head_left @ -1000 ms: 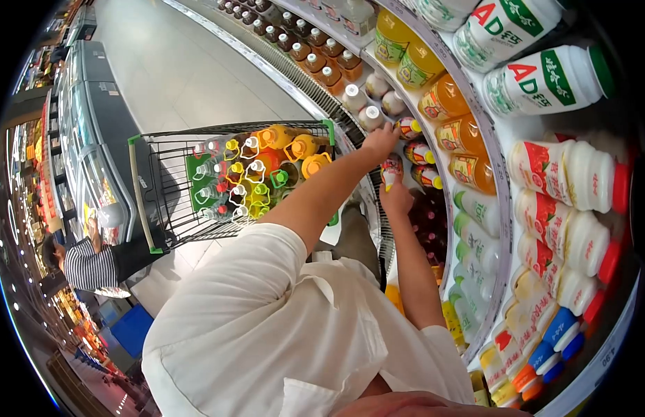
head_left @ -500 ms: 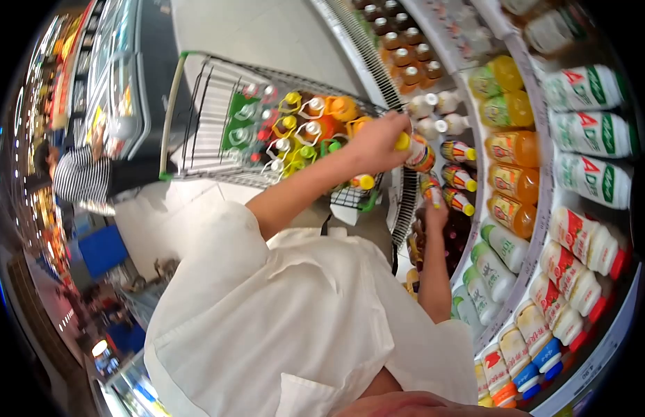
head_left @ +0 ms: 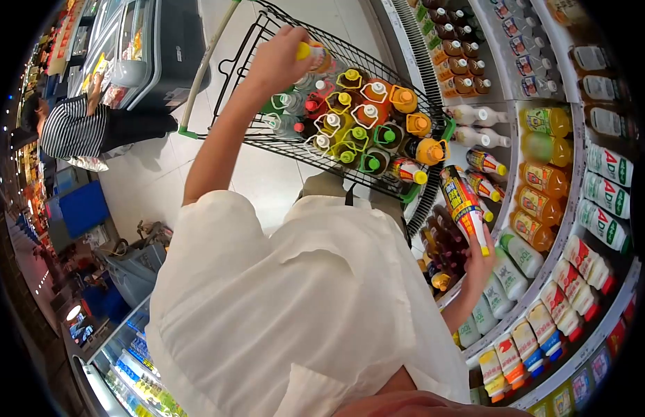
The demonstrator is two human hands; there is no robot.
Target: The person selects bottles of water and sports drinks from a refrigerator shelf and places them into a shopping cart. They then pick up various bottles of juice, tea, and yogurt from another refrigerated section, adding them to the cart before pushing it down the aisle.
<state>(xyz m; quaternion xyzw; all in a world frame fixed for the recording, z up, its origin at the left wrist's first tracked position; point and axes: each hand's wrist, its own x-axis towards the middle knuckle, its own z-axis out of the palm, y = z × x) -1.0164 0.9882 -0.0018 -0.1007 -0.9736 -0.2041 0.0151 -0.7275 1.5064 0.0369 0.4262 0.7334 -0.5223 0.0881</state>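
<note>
My left hand (head_left: pixel 279 59) is closed around a yellow-capped drink bottle (head_left: pixel 321 58), over the handle-side part of a wire shopping cart (head_left: pixel 210 55). My right hand (head_left: pixel 479 258) grips another drink bottle (head_left: pixel 463 203) near its yellow cap. That bottle has a black, yellow and red label and is tilted in front of the shelf. Inside the cart stand several large drink bottles (head_left: pixel 361 115) with ring carriers on their necks. A smaller yellow-capped bottle (head_left: pixel 408 169) lies at the cart's near side, close to similar bottles (head_left: pixel 484 185) on the shelf.
A curved refrigerated shelf on the right holds orange drinks (head_left: pixel 543 179), white bottles (head_left: pixel 510 274) and dark-capped brown bottles (head_left: pixel 456 67). The cart's far corner is close to the shelf's black grille (head_left: pixel 414 52). At left, a person in a striped top (head_left: pixel 76 126) stands by a freezer (head_left: pixel 166 55).
My left hand has moved left with its bottle, from the shelf edge to over the cart. My right hand has brought its bottle out from among the shelf bottles. The view has shifted.
</note>
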